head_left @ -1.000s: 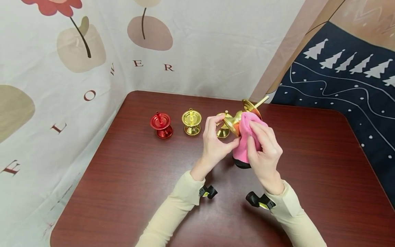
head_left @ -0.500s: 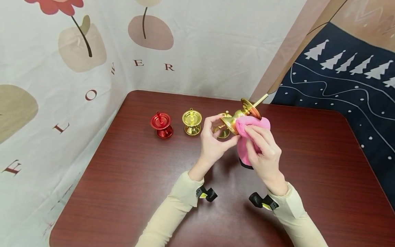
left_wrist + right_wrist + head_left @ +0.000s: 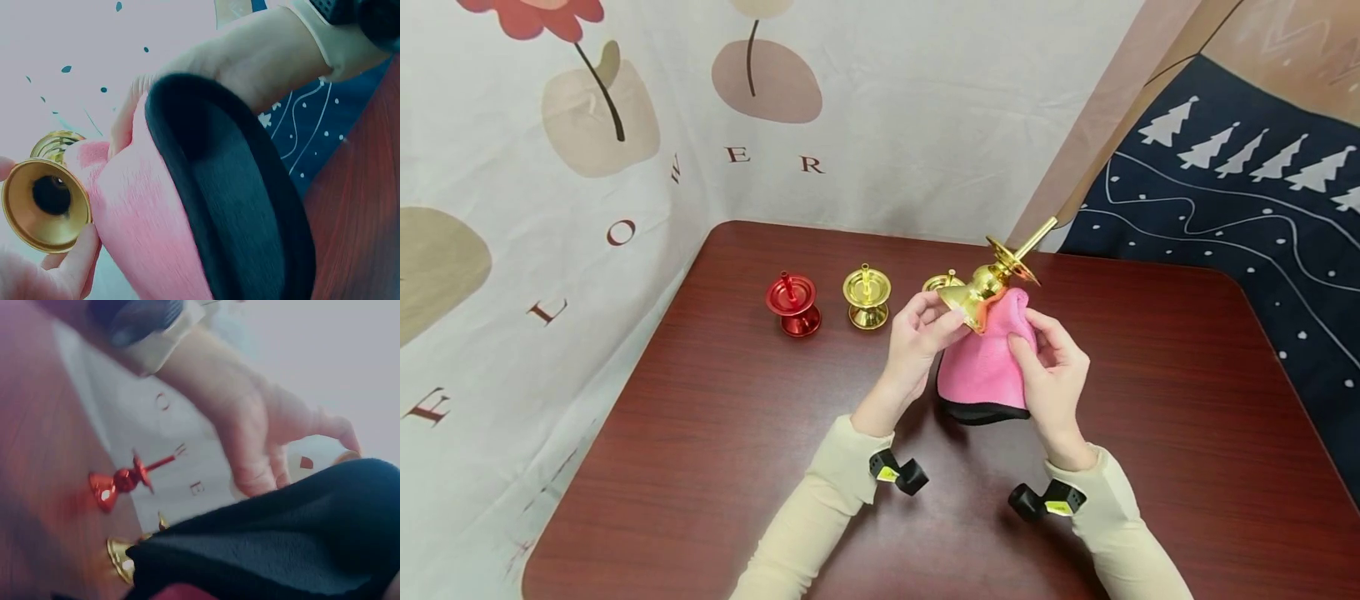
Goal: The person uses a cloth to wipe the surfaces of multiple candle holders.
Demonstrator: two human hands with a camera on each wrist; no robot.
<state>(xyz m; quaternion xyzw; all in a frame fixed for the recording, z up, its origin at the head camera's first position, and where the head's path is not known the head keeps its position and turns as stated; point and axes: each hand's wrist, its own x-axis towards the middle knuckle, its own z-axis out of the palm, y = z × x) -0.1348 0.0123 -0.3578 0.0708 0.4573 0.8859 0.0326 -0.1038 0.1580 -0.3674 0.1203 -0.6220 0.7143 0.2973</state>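
My left hand pinches the flared foot of a gold candle holder, raised over the table and tilted with its tube pointing up to the right. In the left wrist view the hollow underside of this candle holder faces the camera. A pink cloth with black edging hangs from my right hand, gripped between thumb and fingers. Its upper part lies against the stem and foot of the candle holder. The right wrist view shows the dark grey reverse of the cloth.
On the brown table stand a red candle holder and a gold one, left of my hands. Another standing gold candle holder is partly hidden behind my left hand. Printed fabric hangs behind the table.
The cloth, wrapped and bunched on the candle holder before, now hangs spread lower and to the left. My left fingers have shifted on the foot, and my right thumb and fingers have spread wider.
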